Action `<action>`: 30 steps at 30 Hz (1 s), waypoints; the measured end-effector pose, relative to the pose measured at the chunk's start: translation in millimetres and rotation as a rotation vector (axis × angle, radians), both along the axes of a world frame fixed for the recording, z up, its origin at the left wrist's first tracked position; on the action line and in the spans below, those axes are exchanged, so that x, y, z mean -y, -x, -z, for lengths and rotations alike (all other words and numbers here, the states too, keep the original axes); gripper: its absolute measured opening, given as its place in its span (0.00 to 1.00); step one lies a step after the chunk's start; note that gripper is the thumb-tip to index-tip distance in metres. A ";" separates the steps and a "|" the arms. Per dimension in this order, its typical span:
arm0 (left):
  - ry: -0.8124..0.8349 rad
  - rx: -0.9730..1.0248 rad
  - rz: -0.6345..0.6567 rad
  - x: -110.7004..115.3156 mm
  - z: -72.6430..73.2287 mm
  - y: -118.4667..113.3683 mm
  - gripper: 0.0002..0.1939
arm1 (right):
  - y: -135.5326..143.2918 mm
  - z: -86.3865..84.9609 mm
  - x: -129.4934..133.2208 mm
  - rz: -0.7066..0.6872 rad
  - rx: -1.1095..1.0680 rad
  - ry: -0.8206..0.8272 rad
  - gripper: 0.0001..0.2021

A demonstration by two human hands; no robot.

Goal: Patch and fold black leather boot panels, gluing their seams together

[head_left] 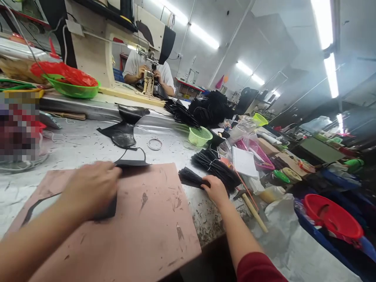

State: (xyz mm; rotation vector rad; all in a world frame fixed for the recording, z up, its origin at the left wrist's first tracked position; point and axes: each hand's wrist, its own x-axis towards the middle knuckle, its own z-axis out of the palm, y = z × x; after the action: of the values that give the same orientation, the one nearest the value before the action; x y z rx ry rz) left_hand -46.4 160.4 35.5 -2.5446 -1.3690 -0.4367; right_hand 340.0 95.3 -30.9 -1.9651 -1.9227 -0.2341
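My left hand point(93, 188), smeared by motion, is over a pink board point(152, 231). Dark material point(110, 209) shows beneath it, and its fingers are too blurred to tell whether they grip anything. A black piece point(133, 163) with a thin loop lies at the board's far edge. To the right of the board, my right hand point(216, 190) has its thumb and fingers closed on the end of a small bundle of black strips point(189, 177). A larger tied bundle of black strips point(213, 163) lies just behind it. Glossy black cut pieces point(123, 133) rest farther back.
A roll of tape point(154, 144) and a green basket point(200, 136) stand behind the board. A hammer point(254, 211) and a notebook point(245, 161) lie right. Across the table, a person point(169, 76) works at a sewing machine point(148, 84). A red basin point(333, 215) sits lower right.
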 end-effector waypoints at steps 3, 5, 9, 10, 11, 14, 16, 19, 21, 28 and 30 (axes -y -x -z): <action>0.018 -0.122 0.292 14.3 -6.4 -86.1 0.11 | -7.7 -4.5 -7.2 -0.063 0.027 0.057 0.06; 0.066 -0.152 0.465 19.0 2.8 -131.5 0.09 | -9.2 -8.8 -9.7 -0.094 0.053 0.077 0.06; 0.133 -0.182 0.604 15.0 31.6 -187.7 0.05 | -6.7 -15.2 -11.9 -0.164 0.130 0.089 0.05; 0.143 -0.181 0.612 12.9 38.0 -195.9 0.05 | -5.7 -15.6 -12.6 -0.181 0.153 0.093 0.05; 0.151 -0.176 0.614 11.0 43.6 -202.4 0.06 | -4.8 -15.4 -13.5 -0.197 0.175 0.099 0.05; 0.170 -0.150 0.586 7.4 54.9 -212.8 0.08 | -3.8 -12.6 -17.2 -0.221 0.237 0.115 0.07; 0.186 -0.138 0.563 6.8 58.3 -214.7 0.12 | -4.5 -10.3 -19.9 -0.220 0.263 0.119 0.09; 0.209 -0.132 0.545 6.8 58.6 -215.0 0.13 | -6.1 -8.3 -23.3 -0.203 0.268 0.120 0.09; 0.222 -0.132 0.537 6.7 57.0 -215.9 0.13 | -6.8 -8.0 -25.2 -0.179 0.253 0.118 0.09; 0.247 -0.125 0.507 2.1 54.0 -223.4 0.17 | -8.6 -7.8 -32.0 -0.023 0.123 0.104 0.09; 0.250 -0.116 0.501 0.7 54.5 -225.2 0.18 | -9.3 -7.6 -34.1 0.030 0.077 0.103 0.09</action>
State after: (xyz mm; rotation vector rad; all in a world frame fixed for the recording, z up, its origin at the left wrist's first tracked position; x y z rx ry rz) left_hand 178.8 159.7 -19.0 -3.0624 -0.7745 -0.1977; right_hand 349.4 129.4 -23.3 -2.0806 -1.9913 -0.2264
